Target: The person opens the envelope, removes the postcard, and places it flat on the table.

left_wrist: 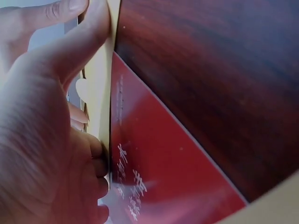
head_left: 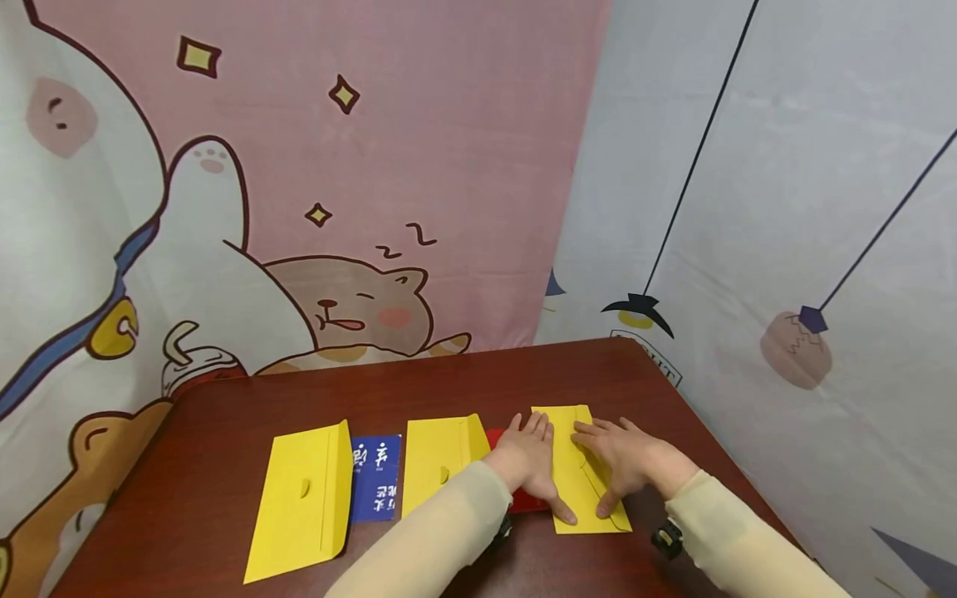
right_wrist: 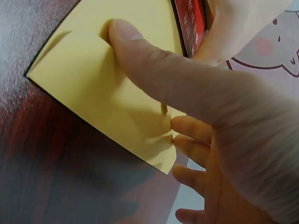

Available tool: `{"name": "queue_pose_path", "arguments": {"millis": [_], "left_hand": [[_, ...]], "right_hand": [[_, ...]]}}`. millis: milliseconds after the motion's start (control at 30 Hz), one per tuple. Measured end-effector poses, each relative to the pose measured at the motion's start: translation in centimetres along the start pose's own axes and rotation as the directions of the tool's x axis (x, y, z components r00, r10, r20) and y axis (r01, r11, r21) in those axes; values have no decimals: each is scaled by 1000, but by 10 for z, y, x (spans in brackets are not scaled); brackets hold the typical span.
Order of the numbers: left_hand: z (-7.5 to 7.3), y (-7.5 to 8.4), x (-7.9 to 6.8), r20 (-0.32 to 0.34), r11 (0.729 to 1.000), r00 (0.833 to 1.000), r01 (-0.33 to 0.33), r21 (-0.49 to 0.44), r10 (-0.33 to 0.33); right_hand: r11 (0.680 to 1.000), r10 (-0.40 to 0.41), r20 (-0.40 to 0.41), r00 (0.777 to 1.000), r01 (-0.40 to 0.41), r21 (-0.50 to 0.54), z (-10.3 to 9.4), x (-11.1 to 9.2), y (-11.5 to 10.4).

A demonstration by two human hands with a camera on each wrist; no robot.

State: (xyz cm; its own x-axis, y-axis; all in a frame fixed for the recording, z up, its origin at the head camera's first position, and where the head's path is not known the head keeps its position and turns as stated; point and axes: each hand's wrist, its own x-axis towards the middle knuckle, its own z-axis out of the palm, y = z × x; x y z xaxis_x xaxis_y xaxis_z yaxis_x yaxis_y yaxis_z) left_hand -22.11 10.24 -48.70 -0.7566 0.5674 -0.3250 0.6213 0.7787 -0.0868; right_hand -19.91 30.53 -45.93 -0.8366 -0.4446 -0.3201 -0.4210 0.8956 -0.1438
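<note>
A yellow envelope (head_left: 571,477) lies on the table at the right, its flap edge facing right. My left hand (head_left: 529,455) rests along its left side with fingers straight and thumb near the close corner. On the flap side, my right hand (head_left: 630,457) is spread, and its thumb presses the flap (right_wrist: 88,79), which bows up a little in the right wrist view. The right fingers touch the envelope's long edge. Partly hidden under my left hand is a red card (left_wrist: 154,135) with white handwriting-like marks, beside the envelope.
Two more yellow envelopes lie to the left, one in the middle (head_left: 434,457) and one farther left (head_left: 292,498). A blue card (head_left: 376,477) with white characters sits between them. The dark red-brown table (head_left: 449,378) meets cartoon-printed curtains (head_left: 463,166) at the back and right.
</note>
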Motion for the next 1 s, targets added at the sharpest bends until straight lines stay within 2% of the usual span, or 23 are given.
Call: {"name": "queue_pose_path", "arguments": {"millis": [200,433,667,767,1000], "left_hand": [[-5,3,1,35,1000,999,15,19,-16],[-9,5,0,64,998,997,34,48,-37],[-12,9,2,54,995,997,41,91,-46],[-15,11,3,56,995,997,39,94,-44],[-23,13,5,111,998,993,33,62,-40]], "right_hand": [[999,-15,11,1000,16,-39,-5,-3,-2],[1000,-12,2,1000,12,-1,-11,-10,-1],[1000,10,-18,1000,-10,-15,-18,-19,8],[1000,18,-30,999,-19,-17,-18,-24,11],[998,41,-36,998,-43,-36,-16,-30,20]]}}
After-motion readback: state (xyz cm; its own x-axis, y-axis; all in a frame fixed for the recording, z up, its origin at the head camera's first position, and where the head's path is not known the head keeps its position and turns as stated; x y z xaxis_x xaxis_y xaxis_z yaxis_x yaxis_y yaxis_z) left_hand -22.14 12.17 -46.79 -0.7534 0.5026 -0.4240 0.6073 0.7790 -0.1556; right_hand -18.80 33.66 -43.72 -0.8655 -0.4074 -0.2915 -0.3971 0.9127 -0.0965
